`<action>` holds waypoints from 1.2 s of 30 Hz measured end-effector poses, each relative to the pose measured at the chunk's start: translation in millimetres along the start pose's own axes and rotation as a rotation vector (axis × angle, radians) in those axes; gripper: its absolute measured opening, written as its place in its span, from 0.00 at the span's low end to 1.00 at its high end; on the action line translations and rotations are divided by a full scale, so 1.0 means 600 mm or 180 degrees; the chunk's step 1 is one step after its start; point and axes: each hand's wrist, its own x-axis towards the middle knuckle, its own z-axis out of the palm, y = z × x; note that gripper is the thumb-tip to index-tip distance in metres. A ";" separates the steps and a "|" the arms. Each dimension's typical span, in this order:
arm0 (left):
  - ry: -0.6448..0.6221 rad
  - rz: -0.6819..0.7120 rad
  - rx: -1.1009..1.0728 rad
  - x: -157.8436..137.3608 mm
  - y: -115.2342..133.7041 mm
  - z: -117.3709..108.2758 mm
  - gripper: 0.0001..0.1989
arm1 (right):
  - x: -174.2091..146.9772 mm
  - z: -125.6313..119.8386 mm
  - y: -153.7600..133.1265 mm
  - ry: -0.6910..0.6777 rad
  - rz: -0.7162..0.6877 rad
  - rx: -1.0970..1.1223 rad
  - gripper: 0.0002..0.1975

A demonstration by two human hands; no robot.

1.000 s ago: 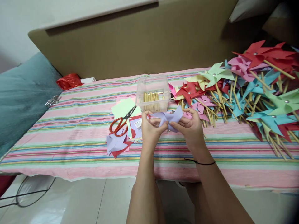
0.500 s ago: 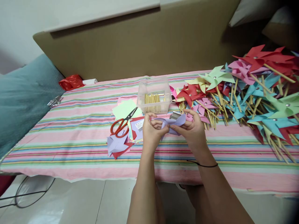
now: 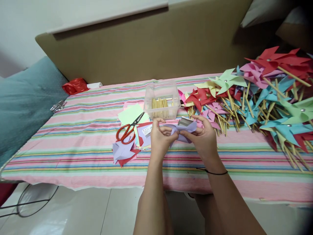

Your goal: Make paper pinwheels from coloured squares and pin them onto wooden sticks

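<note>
Centre of frame: left hand [image 3: 160,138] and right hand [image 3: 204,138] both pinch the folded purple paper [image 3: 185,128]; uneven thumb pressure could crease it or release a fold.

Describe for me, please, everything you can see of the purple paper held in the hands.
The purple paper looks thin, pale and matt, bent into curves rather than lying flat. The left hand and right hand both hold it, thumbs close together near its middle, and hide part of it. It is above the striped cloth, nearer the person than the clear box. Whether anything fastens its folds cannot be told.
</note>
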 end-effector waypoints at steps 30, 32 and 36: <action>0.0576 -0.0219 -0.0994 0.005 0.010 -0.029 0.32 | 0.000 0.007 -0.022 -0.0303 0.0055 0.0207 0.23; 0.0876 -0.0197 -0.1366 0.009 0.008 -0.042 0.31 | 0.014 0.015 -0.032 -0.0209 -0.0110 0.0113 0.18; 0.1164 -0.0180 -0.1891 0.012 0.006 -0.065 0.27 | 0.086 0.053 -0.061 -0.0481 -0.0589 -0.0716 0.11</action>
